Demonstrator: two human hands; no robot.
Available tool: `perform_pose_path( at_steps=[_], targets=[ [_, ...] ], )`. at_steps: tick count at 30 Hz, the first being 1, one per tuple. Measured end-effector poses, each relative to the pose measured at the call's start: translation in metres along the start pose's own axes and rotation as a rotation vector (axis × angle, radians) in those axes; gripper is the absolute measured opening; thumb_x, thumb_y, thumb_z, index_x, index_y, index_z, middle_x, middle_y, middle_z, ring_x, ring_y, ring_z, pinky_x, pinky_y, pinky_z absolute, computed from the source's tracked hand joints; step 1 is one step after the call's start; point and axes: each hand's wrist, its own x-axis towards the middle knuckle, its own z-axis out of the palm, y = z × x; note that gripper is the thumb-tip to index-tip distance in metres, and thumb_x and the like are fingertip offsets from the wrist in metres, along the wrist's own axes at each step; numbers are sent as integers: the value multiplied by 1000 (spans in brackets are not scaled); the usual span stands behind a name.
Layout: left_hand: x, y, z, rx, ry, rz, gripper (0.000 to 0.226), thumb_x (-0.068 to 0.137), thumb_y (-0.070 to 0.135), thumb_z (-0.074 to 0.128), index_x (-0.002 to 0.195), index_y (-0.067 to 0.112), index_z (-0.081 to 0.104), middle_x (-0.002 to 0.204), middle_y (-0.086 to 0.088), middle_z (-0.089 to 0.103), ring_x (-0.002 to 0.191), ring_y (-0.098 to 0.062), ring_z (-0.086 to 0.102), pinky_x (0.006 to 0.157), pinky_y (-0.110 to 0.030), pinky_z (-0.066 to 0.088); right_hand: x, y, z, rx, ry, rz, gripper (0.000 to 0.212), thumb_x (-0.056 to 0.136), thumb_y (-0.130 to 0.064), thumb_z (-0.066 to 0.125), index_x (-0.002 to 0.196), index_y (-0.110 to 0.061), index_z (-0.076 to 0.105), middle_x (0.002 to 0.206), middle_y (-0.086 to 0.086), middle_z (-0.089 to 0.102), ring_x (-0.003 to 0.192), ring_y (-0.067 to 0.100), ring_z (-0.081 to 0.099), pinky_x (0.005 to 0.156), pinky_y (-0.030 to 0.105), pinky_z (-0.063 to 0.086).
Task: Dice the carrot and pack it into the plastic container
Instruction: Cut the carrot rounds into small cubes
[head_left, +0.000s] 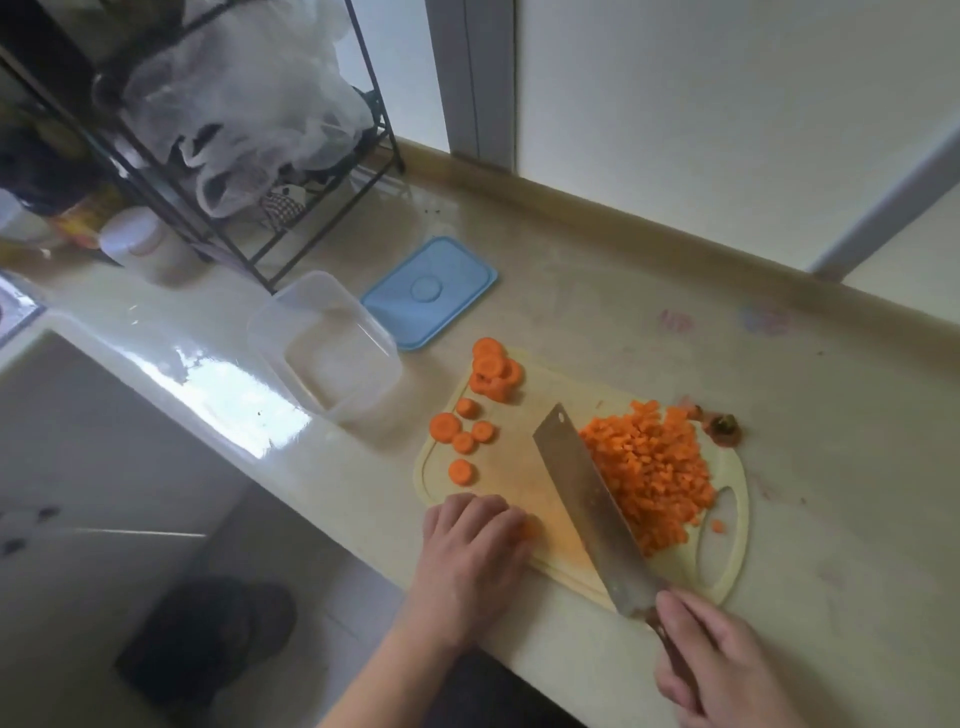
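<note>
Head view looks down on a pale bench (597, 312) with a cream cutting board (519, 483) in the lower middle of the frame. The right hand (727, 660), at the lower right, has its fingers wrapped round the handle of a cleaver (582, 499), whose broad blade slants across the board with its flat side against a heap of diced carrot (649, 473) on the board's right half. The left hand (475, 540) lies knuckles-up on the near left edge of the board with its fingers curled under; a blur of orange shows at its fingertips, but whether it pins a slice there cannot be told. Uncut carrot rounds (467, 436) lie loose at the left of the board, with a small stack of carrot slices (493, 371) at its far corner. The clear plastic container (332, 348) stands open and without carrot just left of the board, its blue lid (428, 291) flat on the bench behind it, and the carrot top (722, 426) sits off the board's far right edge. Dicing looks partly done: the remaining rounds probably need to be gathered under the left hand and cut into strips and cubes before any packing, with fingertips kept tucked away from the blade.
</note>
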Motion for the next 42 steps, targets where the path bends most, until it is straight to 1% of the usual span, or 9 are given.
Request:
perform_pose_path(
  at_steps=[5,9,13,17,26,30,35,38,42],
  targets=[
    [5,8,11,-75,35,-11,14,102,36,60,107,24,66,112,8,60,98,-21,57,84,-37,45,4,19,16,-233,-8,-182,43,59,-85,56,98,-67,60,47,-9,59,46,0,53,54,16,44],
    [7,12,12,-74,27,61,16,102,20,63,105,8,75,106,-9,64,90,-27,60,78,-39,52,5,21,18,-304,13,-266,36,63,-68,48,96,-66,63,55,-34,56,55,-16,49,59,-1,35],
    [12,15,8,-51,-17,119,11,90,2,73,101,2,75,100,-11,65,83,-29,59,75,-36,52,4,16,14,-330,34,-276,36,59,-71,44,92,-72,60,63,-37,60,62,-19,53,64,-1,40],
    [12,15,9,-75,-20,97,9,88,1,75,97,1,75,99,-11,68,85,-28,61,77,-37,54,2,13,13,-316,12,-279,36,58,-72,45,93,-74,56,96,-41,64,95,-20,57,80,4,45],
    [9,14,10,-127,-13,51,11,97,7,67,99,-1,75,101,-12,69,87,-30,64,78,-38,54,7,30,4,-340,-20,-376,53,71,-86,44,112,-59,62,127,-32,57,130,-13,39,99,-3,27],
    [10,13,8,-156,-33,65,17,101,7,60,103,1,75,106,-11,68,93,-29,63,81,-34,54,9,35,0,-470,-4,-458,47,80,-78,44,118,-56,59,140,-21,51,143,5,28,112,13,21],
    [8,9,9,-154,-70,76,18,93,-1,68,109,2,75,112,-10,69,98,-28,64,82,-37,54,8,22,-2,-524,-22,-408,40,81,-72,44,115,-58,61,127,-31,57,131,-12,38,102,-1,25],
    [9,9,6,-135,-73,86,15,99,6,64,107,1,76,110,-12,69,97,-29,65,82,-37,54,10,9,6,-433,-71,-304,35,71,-67,44,103,-68,59,80,-43,61,87,-21,57,73,-2,39],
    [10,13,1,-107,-73,78,14,96,2,62,101,0,75,101,-13,67,92,-28,64,82,-33,53,9,-6,10,-318,-125,-194,21,81,-62,55,100,-69,59,48,-23,53,52,-7,53,54,3,35]
  ],
)
